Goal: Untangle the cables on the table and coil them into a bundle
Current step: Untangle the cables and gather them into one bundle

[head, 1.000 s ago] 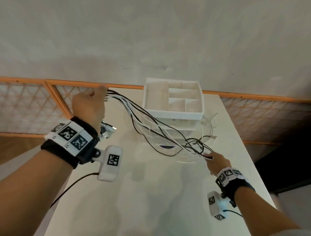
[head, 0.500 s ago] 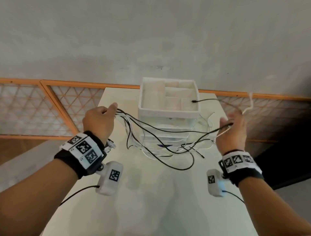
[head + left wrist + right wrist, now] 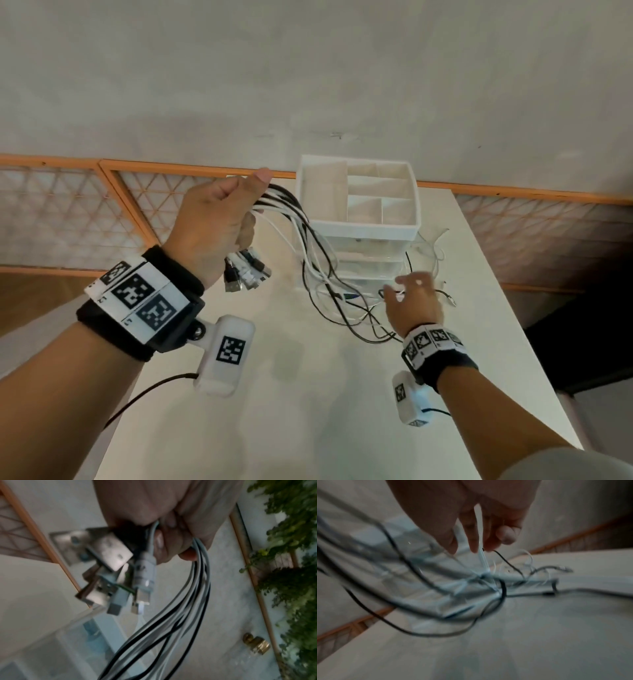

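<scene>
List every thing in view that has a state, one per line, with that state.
left hand: raised, gripping the cables near their plugs
plugs: dangling below the left hand
cables: black and white, still tangled, uncoiled, trailing to the table
right hand: low at the tangle, a white strand between its fingers
organizer: upright, top compartments empty

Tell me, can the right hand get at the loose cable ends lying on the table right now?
Probably yes: the right hand is low over the loose cable ends on the table, nothing blocking it.
</scene>
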The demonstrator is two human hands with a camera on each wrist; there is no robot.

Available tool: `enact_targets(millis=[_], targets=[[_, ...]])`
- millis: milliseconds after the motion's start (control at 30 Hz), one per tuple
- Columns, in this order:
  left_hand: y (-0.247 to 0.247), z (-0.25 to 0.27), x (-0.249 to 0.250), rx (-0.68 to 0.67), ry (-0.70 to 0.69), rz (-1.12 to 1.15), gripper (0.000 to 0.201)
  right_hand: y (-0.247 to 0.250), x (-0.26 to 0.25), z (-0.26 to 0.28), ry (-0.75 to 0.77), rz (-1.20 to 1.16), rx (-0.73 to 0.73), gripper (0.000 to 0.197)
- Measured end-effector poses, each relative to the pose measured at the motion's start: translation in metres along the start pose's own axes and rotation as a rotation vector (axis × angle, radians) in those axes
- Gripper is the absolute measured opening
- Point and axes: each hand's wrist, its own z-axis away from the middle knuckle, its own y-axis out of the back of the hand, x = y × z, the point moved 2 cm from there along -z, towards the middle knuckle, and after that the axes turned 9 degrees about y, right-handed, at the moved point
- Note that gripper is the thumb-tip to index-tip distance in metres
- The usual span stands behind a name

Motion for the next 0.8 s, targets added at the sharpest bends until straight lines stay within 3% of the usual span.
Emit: enact_targets(millis=[100, 167, 233, 333, 400, 467, 633, 700, 800], targets=[[0.004, 0.000, 0.004, 0.016, -0.018, 0.028, 0.055, -0.031, 0.007, 0.008, -0.178, 0.008, -0.370, 0.046], [0.012, -0.002, -0.004, 0.087, -0.024, -0.095, 0.059, -0.030, 0.006, 0.008, -0.178, -0.093, -0.378, 0.034], [0.021, -0.004, -0.019, 0.170, -0.027, -0.285, 0.061, -0.010, 0.006, -0.004, -0.176, -0.215, -0.223, 0.029], [0.035, -0.006, -0.045, 0.297, 0.015, -0.460, 0.062, 0.043, 0.008, -0.029, -0.227, -0.534, 0.285, 0.019], [0.040, -0.008, -0.058, 0.350, 0.062, -0.508, 0.061, 0.072, 0.010, -0.037, -0.214, -0.715, 0.508, 0.013], [0.037, -0.010, -0.065, 0.342, 0.123, -0.546, 0.061, 0.084, 0.006, -0.036, -0.160, -0.769, 0.502, 0.009], [0.012, -0.012, -0.077, 0.108, 0.318, -0.715, 0.064, 0.090, -0.015, -0.012, 0.007, -0.897, 0.387, 0.014], [0.008, -0.015, -0.085, 0.060, 0.352, -0.785, 0.064, 0.106, -0.026, -0.007, 0.076, -0.940, 0.456, 0.014], [0.009, -0.018, -0.089, 0.100, 0.303, -0.837, 0.062, 0.127, -0.023, -0.009, 0.061, -0.981, 0.627, 0.017]])
